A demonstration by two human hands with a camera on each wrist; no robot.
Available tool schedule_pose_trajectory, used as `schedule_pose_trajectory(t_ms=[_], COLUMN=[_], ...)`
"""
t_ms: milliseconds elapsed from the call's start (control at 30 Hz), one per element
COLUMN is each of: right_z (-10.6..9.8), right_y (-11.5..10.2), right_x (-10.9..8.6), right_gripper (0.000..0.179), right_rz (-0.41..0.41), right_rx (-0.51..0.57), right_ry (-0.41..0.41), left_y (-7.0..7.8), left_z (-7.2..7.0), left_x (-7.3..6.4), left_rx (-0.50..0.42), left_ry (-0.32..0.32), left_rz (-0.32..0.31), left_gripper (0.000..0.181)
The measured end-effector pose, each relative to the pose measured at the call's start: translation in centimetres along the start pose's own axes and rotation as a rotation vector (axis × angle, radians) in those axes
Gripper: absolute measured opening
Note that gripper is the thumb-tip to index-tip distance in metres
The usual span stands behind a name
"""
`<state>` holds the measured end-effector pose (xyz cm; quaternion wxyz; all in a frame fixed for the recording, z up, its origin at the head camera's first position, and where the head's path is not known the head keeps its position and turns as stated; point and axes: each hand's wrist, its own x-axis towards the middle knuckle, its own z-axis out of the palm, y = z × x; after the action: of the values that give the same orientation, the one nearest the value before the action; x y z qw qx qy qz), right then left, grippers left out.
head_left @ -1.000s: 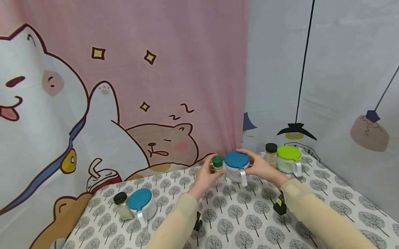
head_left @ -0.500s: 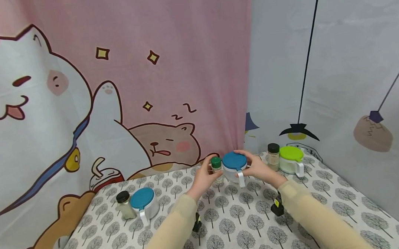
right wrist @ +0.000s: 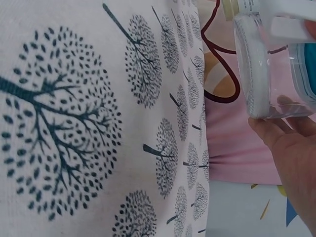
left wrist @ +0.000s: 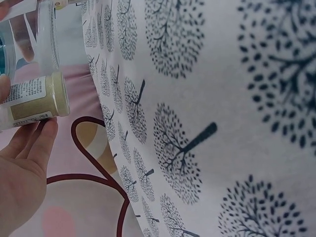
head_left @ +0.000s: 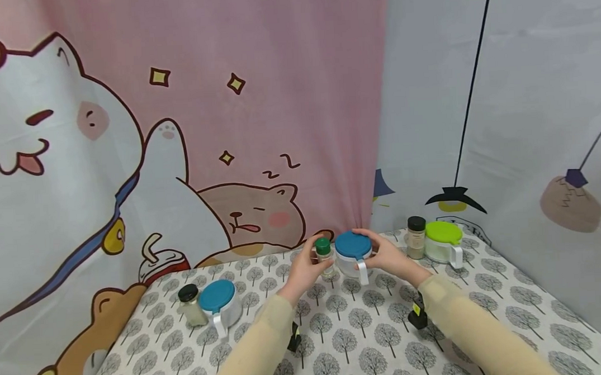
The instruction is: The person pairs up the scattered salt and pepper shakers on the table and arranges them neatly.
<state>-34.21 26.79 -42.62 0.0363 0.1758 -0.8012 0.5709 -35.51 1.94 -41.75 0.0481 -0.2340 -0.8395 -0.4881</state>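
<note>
My left hand [head_left: 304, 270] holds a small spice jar with a green cap [head_left: 322, 246] between thumb and fingers. In the left wrist view the jar [left wrist: 34, 101] shows a printed label and brownish contents, its base raised off the cloth. Beside it, my right hand [head_left: 390, 258] grips a clear seasoning container with a blue lid [head_left: 353, 244] and a white handle [head_left: 363, 272]. Its thumb is near the handle and its fingers lie around the far side. The right wrist view shows the clear container [right wrist: 279, 98] lifted above the cloth, with fingertips under its edge.
On the left stand a black-capped jar [head_left: 192, 309] and another blue-lidded container [head_left: 218, 298]. At the back right are a black-capped jar [head_left: 416, 241] and a green-lidded container [head_left: 443, 237]. A tree-print cloth [head_left: 358, 347] covers the table; printed curtains [head_left: 276, 99] hang behind.
Both hands, with the green-capped jar and the blue-lidded container, have moved slightly left relative to the table. The head view has shifted a little. The standing jars and containers stay put.
</note>
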Motion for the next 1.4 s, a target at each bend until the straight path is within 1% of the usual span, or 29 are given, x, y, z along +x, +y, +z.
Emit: schedule_pose_trajectory(t_ms=[167,300,400,533,667,767,833,967,1133,1300,1400], right_z=[0.4,0.7,1.0,1.3,1.8,2.1,2.3,2.7,3.1,3.5,3.8], right_y=[0.0,0.1,0.3,0.3,0.1,0.0,0.0,0.0,-0.1,-0.5,-0.7], right_x=[-0.2,-0.2,-0.3,-0.4,-0.5,-0.4,-0.4,-0.3,-0.2,-0.1,-0.1], right_gripper=[0.09,0.09,0.09,0.091,0.09,0.09,0.09,0.09,0.089,0.088,0.089], right_rz=[0.0,0.003,0.01,0.01,-0.004,-0.009,-0.005,0.002,-0.002,-0.016,-0.02], right_rx=[0.006,-0.011,-0.023,0.003,0.033,0.027,0.024,0.013,0.005,0.034,0.049], right_ry=[-0.005,0.002,0.011,0.004,-0.006,-0.016,-0.015,-0.011,-0.01,-0.015,-0.02], left_y=[-0.3,-0.5,-0.6,-0.8,-1.0,-1.0,-1.0,-1.1,-1.1,-1.1,-1.2], left_z=[-0.2,-0.4,-0.4,-0.4,-0.3,-0.4,-0.5,-0.8,-1.3,-1.8,-2.0], left_x=[-0.1,-0.3,-0.4,-0.5,-0.6,-0.7,-0.8,-1.0,-1.3,-1.6,-1.8], left_rx=[-0.001,-0.007,-0.007,-0.006,-0.019,-0.031,-0.035,-0.022,-0.029,-0.013,-0.01], left_ry=[0.003,0.006,0.007,0.002,0.003,0.011,0.013,0.012,0.008,0.015,0.017], left_rz=[-0.024,-0.042,-0.033,-0.023,-0.032,-0.042,-0.052,-0.053,-0.053,-0.054,-0.068], left_gripper=[0.066,0.066,0.066,0.066,0.066,0.067,0.067,0.066,0.066,0.068,0.068])
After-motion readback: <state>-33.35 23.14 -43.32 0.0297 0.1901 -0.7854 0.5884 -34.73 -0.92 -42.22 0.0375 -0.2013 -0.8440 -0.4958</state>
